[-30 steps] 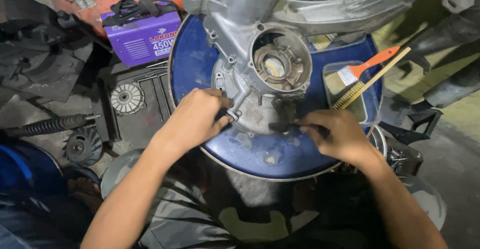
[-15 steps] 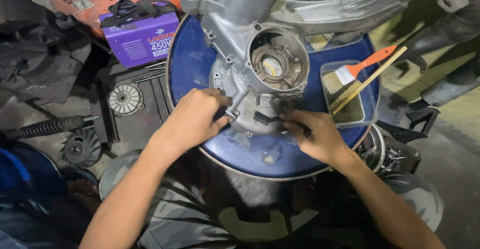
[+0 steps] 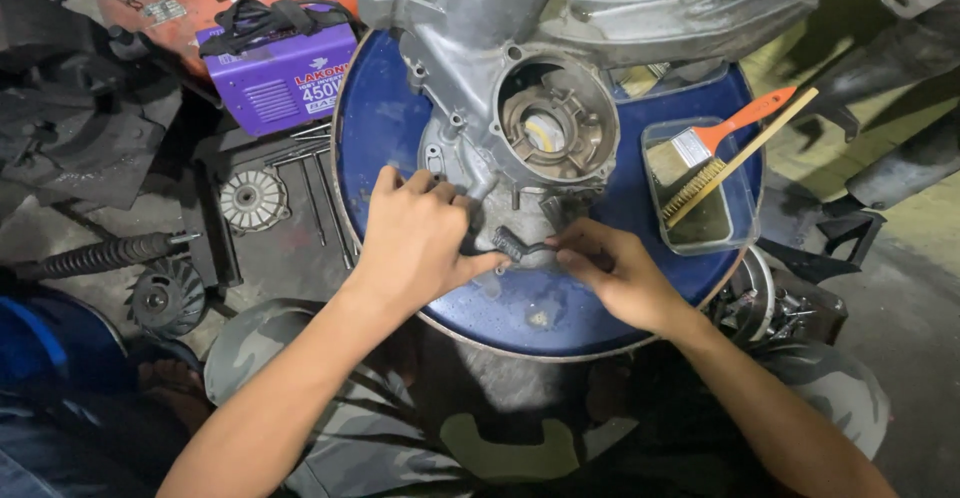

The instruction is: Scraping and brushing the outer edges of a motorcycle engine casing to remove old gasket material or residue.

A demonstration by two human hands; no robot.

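Head view, from the left: a black spring (image 3: 95, 256) and a finned wheel (image 3: 165, 298) lie on the floor, with a round toothed disc (image 3: 252, 200) beyond them and a purple box (image 3: 275, 68) with a black strap further back. Just right of these stands a round blue drum top (image 3: 560, 318), which serves as the bench. On it rests a grey metal engine case (image 3: 480, 88), its round opening facing up. The left hand (image 3: 420, 243) lies on the case's lower left edge, fingers curled over the metal and gripping it. Just right of that, a small dark brush (image 3: 515, 248) sits against the case's bottom edge, near the drum's front. The right hand (image 3: 610, 273) pinches the brush's handle between thumb and fingers, closed around it. Further right, on the drum's right side, stands a clear tub (image 3: 735, 228); an orange-handled paintbrush (image 3: 725, 138) and a wooden-handled wire brush (image 3: 740, 158) rest across it.
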